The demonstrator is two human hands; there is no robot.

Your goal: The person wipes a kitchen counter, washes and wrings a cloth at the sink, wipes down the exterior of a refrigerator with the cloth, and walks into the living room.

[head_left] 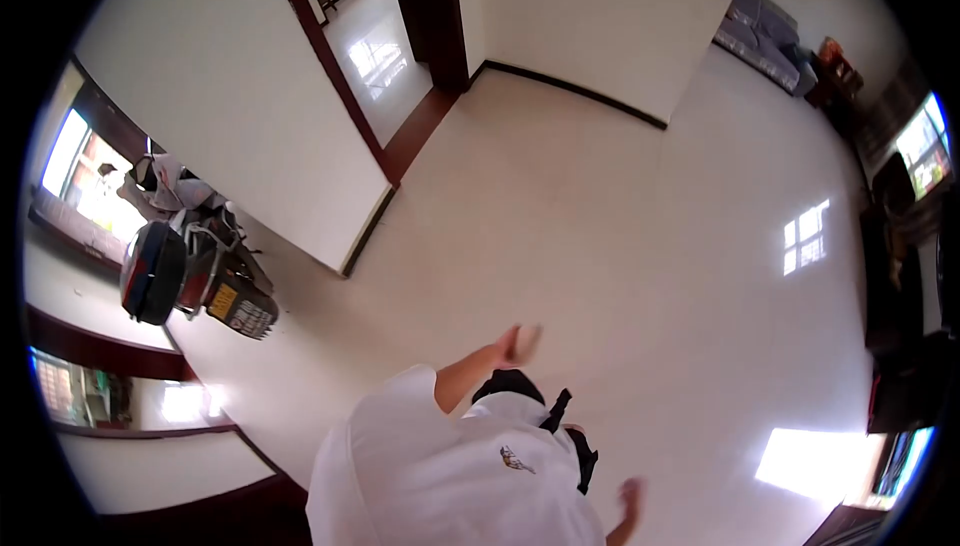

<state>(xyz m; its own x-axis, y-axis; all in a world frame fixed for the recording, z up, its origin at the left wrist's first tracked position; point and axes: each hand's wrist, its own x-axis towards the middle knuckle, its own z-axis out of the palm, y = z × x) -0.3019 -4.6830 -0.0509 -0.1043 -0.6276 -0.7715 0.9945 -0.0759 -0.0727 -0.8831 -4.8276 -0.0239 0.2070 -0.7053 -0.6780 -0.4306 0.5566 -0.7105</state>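
Note:
My left hand is held out in front of my white shirt, above the pale tiled floor. Motion smears its fingers, so whether it holds anything cannot be made out. Lower and to the right, my right hand hangs away from my body, also blurred, with its fingers unclear. Neither hand visibly touches any furniture. Dark clothing and a black strap show past the hem of the shirt.
A motorcycle with a rear box stands at left, by a window. An open doorway leads to another room. A white wall corner juts out ahead. The grey sofa is far right; dark furniture lines the right side.

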